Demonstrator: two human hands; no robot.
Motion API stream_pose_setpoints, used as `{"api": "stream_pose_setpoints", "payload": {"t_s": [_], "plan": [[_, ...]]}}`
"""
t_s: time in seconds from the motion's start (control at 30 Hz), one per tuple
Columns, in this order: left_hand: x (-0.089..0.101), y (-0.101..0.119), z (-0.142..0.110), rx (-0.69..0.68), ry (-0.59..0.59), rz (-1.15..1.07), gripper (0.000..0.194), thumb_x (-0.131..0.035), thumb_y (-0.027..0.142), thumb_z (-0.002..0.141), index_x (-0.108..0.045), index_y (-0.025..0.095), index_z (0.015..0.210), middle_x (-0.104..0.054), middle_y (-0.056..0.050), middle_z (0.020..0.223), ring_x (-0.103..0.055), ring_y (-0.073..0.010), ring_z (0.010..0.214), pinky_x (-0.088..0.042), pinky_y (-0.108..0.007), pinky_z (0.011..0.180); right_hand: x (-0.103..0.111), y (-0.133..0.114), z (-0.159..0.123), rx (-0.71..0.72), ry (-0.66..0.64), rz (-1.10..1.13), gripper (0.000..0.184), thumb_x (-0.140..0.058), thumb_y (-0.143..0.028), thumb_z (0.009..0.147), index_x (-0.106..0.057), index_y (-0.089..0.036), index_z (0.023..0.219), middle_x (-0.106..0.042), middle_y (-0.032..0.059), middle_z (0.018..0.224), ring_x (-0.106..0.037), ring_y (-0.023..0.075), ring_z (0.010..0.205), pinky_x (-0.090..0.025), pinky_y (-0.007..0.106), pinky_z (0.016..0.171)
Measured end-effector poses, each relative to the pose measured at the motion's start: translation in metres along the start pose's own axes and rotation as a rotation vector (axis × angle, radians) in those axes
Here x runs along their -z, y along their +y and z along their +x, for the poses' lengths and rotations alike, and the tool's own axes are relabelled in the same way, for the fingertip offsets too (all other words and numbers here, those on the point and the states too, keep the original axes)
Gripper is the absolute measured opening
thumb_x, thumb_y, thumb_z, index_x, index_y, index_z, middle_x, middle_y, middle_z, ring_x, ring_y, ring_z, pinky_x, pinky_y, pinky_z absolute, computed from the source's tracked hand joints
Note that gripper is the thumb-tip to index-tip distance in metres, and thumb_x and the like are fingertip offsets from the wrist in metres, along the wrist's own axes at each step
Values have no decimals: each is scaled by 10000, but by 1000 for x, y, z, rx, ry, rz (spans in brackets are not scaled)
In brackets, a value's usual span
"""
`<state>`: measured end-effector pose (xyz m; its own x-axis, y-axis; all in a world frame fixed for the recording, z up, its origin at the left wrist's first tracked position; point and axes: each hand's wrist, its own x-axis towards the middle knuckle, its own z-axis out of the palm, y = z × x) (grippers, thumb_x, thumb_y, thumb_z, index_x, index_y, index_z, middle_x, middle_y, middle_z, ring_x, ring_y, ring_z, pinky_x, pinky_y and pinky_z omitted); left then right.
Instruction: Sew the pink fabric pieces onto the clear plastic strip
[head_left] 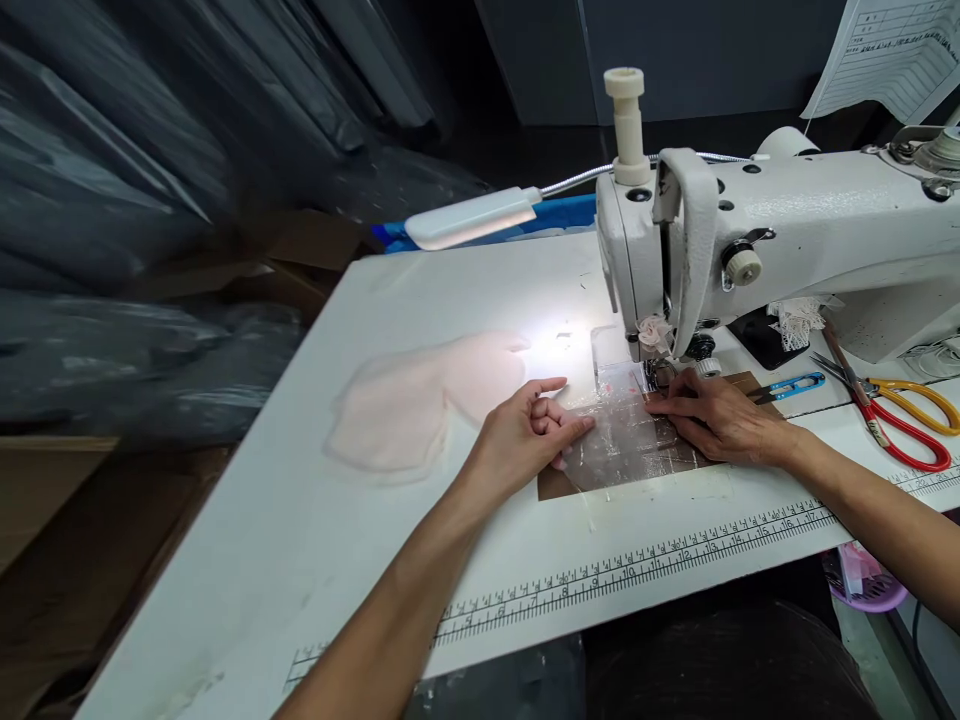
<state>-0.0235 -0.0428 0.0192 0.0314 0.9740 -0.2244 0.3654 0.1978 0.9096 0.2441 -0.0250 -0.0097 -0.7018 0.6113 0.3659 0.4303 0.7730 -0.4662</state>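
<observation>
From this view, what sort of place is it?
Probably a sewing workshop: there's a heavy white sewing machine, a ruler scale along the near edge of the worktable, and blue snips lying by the machine.

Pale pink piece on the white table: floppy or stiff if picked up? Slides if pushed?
Likely floppy: the pale pink piece lies flat with soft, curving edges, like thin cloth. Probably light, since it shows little thickness above the white table. Pushed, it may slide or bunch, the surface looking smooth; blur hides its texture.
</observation>
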Motion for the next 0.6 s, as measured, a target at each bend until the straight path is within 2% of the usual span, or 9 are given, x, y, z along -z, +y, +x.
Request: {"api": "stream_pose_setpoints", "payload": {"t_s": [0.17, 0.3, 0.43, 0.6], "plan": [[0, -1, 1, 18, 2, -24, 757, -854, 487, 564, -531, 151, 1160, -618, 79, 609, -554, -112, 401, -436, -246, 428, 7, -2, 1, -26, -42, 113, 358, -411, -227, 1010, -652, -161, 1266, -583, 125, 1032, -572, 188, 930, -532, 378, 843], [2, 1, 1, 37, -14, -38, 792, -870, 457, 551, -522, 147, 1190, -634, 68, 622, -548, -106, 400, -436, -236, 417, 7, -4, 2, 14, -65, 37, 324, -462, -217, 987, -688, -209, 1220, -585, 118, 1058, -559, 201, 948, -515, 393, 853], [3, 1, 1, 46, -26, -28, 816, -874, 449, 554, -518, 144, 1221, -641, 61, 634, -550, -103, 411, -455, -236, 419, 7, -6, 3, -2, -83, 14, 325, -458, -223, 987, -698, -201, 1206, -583, 125, 1049, -553, 216, 949, -504, 411, 857], [3, -1, 2, 41, -20, -29, 812, -877, 444, 556, -523, 146, 1223, -636, 59, 630, -548, -102, 409, -455, -233, 413, 12, -6, 2, -78, -86, 165, 364, -417, -230, 1006, -654, -170, 1276, -591, 124, 1040, -563, 190, 941, -503, 374, 866]]}}
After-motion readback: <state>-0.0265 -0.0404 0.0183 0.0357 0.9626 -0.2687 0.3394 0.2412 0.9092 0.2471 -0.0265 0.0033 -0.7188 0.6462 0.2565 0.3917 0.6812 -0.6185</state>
